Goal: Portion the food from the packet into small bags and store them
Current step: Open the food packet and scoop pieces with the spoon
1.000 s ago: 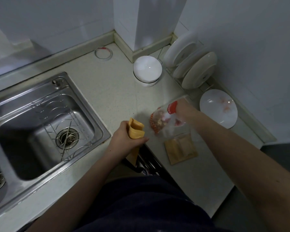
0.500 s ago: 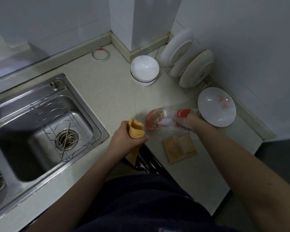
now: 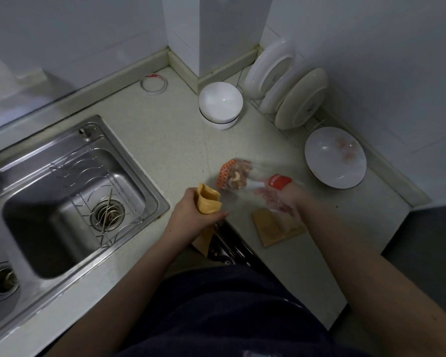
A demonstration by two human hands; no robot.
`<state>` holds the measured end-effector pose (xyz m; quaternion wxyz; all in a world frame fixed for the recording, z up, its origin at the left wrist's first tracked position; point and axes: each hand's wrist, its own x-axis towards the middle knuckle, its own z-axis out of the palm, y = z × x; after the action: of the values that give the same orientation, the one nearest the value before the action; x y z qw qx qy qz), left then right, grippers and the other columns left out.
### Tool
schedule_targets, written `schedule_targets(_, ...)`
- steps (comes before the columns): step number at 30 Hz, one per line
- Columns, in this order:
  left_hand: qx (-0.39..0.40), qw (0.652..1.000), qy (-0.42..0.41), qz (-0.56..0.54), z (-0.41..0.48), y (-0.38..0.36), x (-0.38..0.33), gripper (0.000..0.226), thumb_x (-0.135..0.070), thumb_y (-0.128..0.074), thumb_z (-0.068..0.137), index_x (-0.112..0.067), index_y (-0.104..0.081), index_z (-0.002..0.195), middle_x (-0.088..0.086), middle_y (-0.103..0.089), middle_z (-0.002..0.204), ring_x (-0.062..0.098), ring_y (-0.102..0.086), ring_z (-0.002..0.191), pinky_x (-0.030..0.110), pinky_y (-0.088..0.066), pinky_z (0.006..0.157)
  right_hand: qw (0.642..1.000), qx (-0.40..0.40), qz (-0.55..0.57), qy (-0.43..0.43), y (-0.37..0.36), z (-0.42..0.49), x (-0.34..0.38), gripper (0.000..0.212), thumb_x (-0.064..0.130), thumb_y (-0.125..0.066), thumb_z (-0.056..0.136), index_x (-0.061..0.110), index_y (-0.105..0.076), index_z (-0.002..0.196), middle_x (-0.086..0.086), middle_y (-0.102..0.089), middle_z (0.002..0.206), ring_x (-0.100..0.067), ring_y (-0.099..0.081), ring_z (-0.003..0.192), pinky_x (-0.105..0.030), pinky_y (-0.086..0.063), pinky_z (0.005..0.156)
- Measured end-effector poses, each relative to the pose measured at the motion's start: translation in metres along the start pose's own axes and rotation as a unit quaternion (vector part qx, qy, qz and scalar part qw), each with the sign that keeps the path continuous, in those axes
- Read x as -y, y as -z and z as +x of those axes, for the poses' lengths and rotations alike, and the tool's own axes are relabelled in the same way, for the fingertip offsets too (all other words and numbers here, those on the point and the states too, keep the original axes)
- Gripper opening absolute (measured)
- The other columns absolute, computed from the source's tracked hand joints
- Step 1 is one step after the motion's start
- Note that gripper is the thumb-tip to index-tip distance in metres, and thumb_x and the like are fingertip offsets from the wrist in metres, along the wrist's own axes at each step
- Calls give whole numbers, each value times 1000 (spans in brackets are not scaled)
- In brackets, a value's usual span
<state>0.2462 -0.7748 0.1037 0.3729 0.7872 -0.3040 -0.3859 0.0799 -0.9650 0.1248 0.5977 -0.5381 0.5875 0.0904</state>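
The only camera sits on my head, facing forward and tilted steeply down over the counter (image 3: 165,150). Its wide lens bows the walls outward toward the frame's edges. It is close, at arm's reach: my body fills the bottom middle, my forearms rise from the lower corners, and my left hand (image 3: 191,215) and right hand (image 3: 281,202) sit mid-frame. The counter's back corner lies top centre, the sink (image 3: 144,173) along its left edge, upright plates (image 3: 303,99) along its right edge.
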Motion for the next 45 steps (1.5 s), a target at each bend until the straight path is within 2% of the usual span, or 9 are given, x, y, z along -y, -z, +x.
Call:
schedule_targets(4, 7, 1000, 0, 14, -1, -1, -3, 66, -56, -84, 59, -34, -45, 108, -19, -57, 95, -3, -55, 83, 18, -44, 60, 999, -46, -9, 7, 5, -15, 18, 20, 16, -51, 95, 6, -64, 106, -12, -54, 88, -18, -45, 64, -29, -37, 58)
schedule_targets(8, 18, 1000, -14, 18, -2, -4, -10, 63, -53, -84, 60, -36, -46, 107, -20, -58, 92, -7, -55, 81, 10, -38, 57, 991, -96, -59, 66, 19, -36, 35, 15, 6, -46, 91, 5, -57, 81, -10, -50, 64, -16, -42, 50, -21, -33, 42)
schedule_targets(11, 25, 999, -19, 18, -2, -6, -15, 63, -53, -84, 59, -35, -46, 107, -19, -59, 93, -6, -56, 81, 10, -38, 57, 982, -127, -93, 101, 29, -45, 44, 17, 3, -42, 94, 6, -56, 87, -9, -53, 62, -13, -45, 48, -15, -34, 35)
schedule_targets(15, 35, 998, -34, 29, -2, -8, -19, 64, -55, -83, 60, -33, -47, 107, -19, -57, 93, -6, -54, 82, 13, -37, 59, 977, -144, -110, 115, 34, -45, 48, 21, 11, -39, 100, 8, -58, 91, -8, -57, 60, -14, -47, 46, -21, -39, 40)
schedule_targets(18, 37, 998, -40, 32, -2, -8, -22, 64, -55, -83, 59, -33, -47, 107, -20, -57, 93, -7, -54, 83, 13, -38, 60, 979, -144, -51, 132, 36, -46, 51, 23, 16, -47, 99, 4, -60, 85, -12, -62, 66, -16, -52, 51, -24, -44, 46)
schedule_targets(21, 37, 998, -44, 28, -3, -6, -24, 63, -54, -83, 60, -33, -47, 107, -19, -58, 93, -7, -55, 82, 12, -38, 59, 980, -151, 7, 130, 36, -51, 51, 19, 14, -52, 97, 7, -61, 82, -14, -62, 69, -14, -53, 49, -19, -42, 40)
schedule_targets(31, 41, 997, -66, 11, 3, -3, -36, 65, -53, -84, 62, -33, -45, 111, -18, -57, 98, -1, -57, 88, 16, -44, 65, 950, -184, 191, 165, 16, -79, 40, 24, 11, -44, 99, -2, -64, 101, -11, -56, 64, -8, -44, 43, -15, -34, 35)
schedule_targets(37, 35, 996, -81, 14, 9, -2, -46, 68, -60, -82, 57, -34, -45, 108, -19, -58, 96, -3, -57, 87, 15, -41, 64, 926, -231, 235, 184, 6, -77, 28, 26, 10, -45, 97, -4, -66, 95, -5, -57, 55, -4, -41, 37, -15, -31, 35)
schedule_targets(45, 47, 991, -124, 32, 15, -5, -65, 72, -59, -81, 57, -33, -43, 112, -19, -55, 97, -2, -55, 90, 18, -45, 70, 898, -218, 324, 201, -6, -75, 15, 27, 10, -45, 97, -4, -68, 94, -3, -56, 52, -5, -36, 36, -17, -26, 33)
